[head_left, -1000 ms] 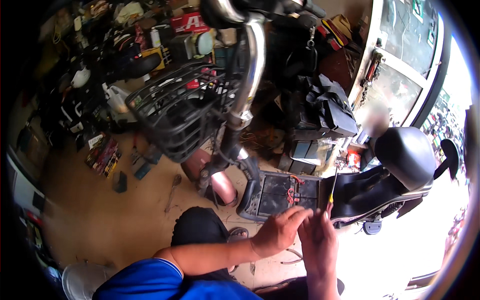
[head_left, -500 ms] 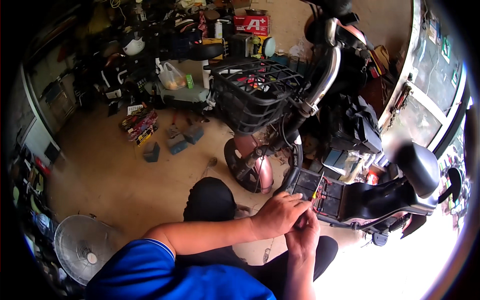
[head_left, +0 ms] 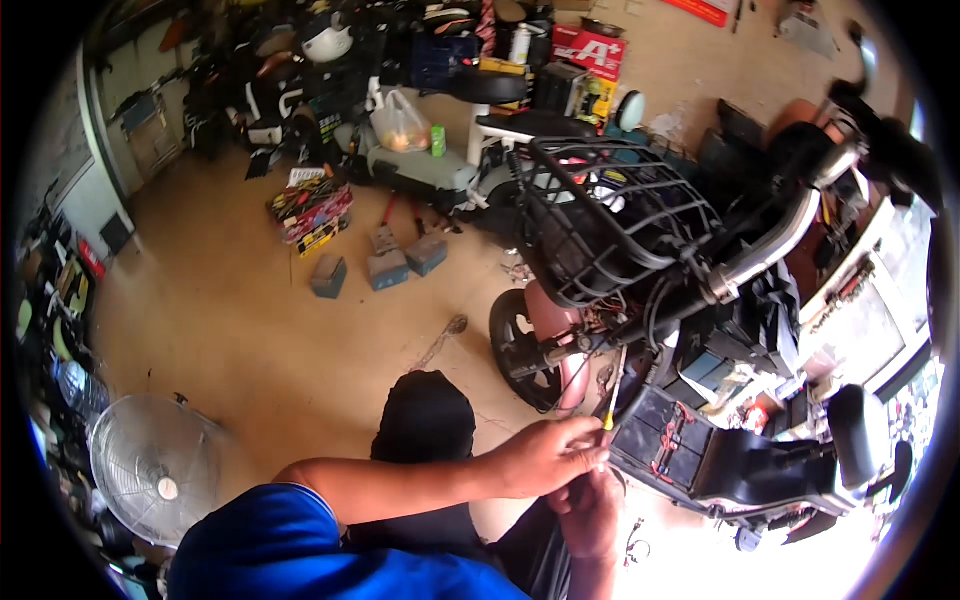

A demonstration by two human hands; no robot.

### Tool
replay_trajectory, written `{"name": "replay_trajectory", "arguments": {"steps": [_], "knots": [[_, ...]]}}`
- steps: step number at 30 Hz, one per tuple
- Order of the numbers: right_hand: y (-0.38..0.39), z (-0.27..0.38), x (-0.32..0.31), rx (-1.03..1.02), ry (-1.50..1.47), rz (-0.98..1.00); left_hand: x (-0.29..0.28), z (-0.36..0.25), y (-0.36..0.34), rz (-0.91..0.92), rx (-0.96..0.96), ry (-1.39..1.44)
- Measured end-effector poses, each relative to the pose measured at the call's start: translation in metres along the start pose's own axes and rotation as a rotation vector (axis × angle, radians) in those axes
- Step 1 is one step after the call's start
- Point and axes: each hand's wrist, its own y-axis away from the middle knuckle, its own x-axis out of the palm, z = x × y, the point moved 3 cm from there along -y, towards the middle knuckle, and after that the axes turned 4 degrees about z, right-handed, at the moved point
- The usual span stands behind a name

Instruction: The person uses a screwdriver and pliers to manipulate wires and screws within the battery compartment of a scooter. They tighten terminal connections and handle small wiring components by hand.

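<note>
My left hand (head_left: pixel 545 458) is closed, its fingertips around the lower end of a thin screwdriver-like tool with a yellow collar (head_left: pixel 608 421). The pale shaft points up toward the electric scooter's front wheel. Just below, my right hand (head_left: pixel 592 508) is closed and touches the left one. Whatever lies between its fingers is hidden. Both hands are above my knees, beside the scooter's open footboard (head_left: pixel 655 440), where dark battery blocks with red wires (head_left: pixel 678 440) show.
Ahead stands the scooter's black basket (head_left: pixel 615 215) above its pink front fender (head_left: pixel 560 340). Blue-grey boxes (head_left: pixel 388 268) and a tool-filled carton (head_left: pixel 312 212) lie on the floor at far left. A round fan (head_left: pixel 160 470) is near my left. The scooter's seat (head_left: pixel 855 440) is at right.
The view has turned, so the scooter sits further right. My hands have drawn slightly left and down, away from the footboard, with the screwdriver-like tool still in the left one.
</note>
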Motion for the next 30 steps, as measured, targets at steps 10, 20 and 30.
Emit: {"name": "replay_trajectory", "arguments": {"steps": [10,20,30], "knots": [[-0.114,-0.075,0.138,0.132,0.570,0.287,-0.156,0.015,0.075,-0.513,-0.084,0.943],[-0.249,-0.128,0.293,-0.742,0.991,0.813,-0.347,-0.024,0.130,-0.736,0.289,0.837],[-0.566,-0.217,0.034,-0.077,1.947,0.027,-0.519,0.227,0.117,-1.104,-0.117,0.677]]}}
